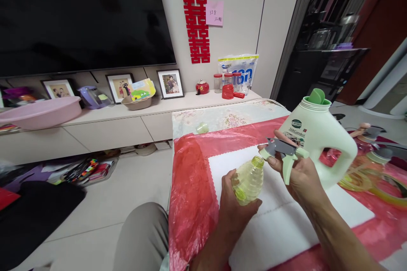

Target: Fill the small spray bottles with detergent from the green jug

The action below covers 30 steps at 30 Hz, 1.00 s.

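My left hand (237, 203) is wrapped round a ribbed, yellow-green see-through bottle (249, 180), tilted a little, its threaded mouth uncovered. Just to the right and above it, my right hand (299, 171) grips a grey and pale green spray trigger head (281, 149). The spray head is apart from the bottle. Under both hands lies a white sheet (270, 228) with a scalloped edge, on red plastic film (190, 178). Behind my right hand stands a large pale green jug (327, 135) with a handle and a green piece in its mouth.
A small pale green cup (202, 127) lies on the flowered tablecloth (232, 119). At the right are more spray bottles (378, 156) and a coiled yellow hose (392, 190). Jars (218, 83), framed photos (171, 84) and a pink basin (41, 112) stand on the cabinet.
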### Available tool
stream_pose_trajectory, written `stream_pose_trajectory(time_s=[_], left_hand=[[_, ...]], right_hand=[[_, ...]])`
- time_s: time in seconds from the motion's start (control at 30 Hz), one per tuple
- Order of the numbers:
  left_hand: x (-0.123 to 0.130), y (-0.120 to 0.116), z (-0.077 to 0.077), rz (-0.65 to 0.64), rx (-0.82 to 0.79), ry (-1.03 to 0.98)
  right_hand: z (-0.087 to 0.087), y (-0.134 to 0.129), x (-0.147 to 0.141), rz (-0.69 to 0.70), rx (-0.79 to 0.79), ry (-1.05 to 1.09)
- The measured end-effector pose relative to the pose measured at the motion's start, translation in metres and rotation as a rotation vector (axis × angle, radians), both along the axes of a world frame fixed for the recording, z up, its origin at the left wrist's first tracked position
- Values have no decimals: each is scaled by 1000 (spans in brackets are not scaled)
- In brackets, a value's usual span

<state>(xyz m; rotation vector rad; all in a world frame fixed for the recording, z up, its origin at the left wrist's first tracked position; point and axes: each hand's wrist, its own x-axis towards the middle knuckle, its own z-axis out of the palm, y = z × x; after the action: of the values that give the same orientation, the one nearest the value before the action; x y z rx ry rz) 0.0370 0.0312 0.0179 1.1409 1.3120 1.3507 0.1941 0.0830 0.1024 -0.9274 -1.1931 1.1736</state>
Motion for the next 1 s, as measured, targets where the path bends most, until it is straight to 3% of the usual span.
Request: stream_pose_trajectory(time_s=[0.17, 0.37, 0.53, 1.0], left_hand=[[-1, -2, 3, 4, -18, 39], [-2, -3, 7, 25, -27, 78], [-3, -4, 8, 40, -28, 97], [-3, 3, -1, 195, -38, -17]], right_hand=[[0, 2, 10, -100, 112, 29], [23, -4, 18, -275, 146, 172], [36, -9, 23, -352, 193, 169], [26, -2, 39, -478, 479, 104]])
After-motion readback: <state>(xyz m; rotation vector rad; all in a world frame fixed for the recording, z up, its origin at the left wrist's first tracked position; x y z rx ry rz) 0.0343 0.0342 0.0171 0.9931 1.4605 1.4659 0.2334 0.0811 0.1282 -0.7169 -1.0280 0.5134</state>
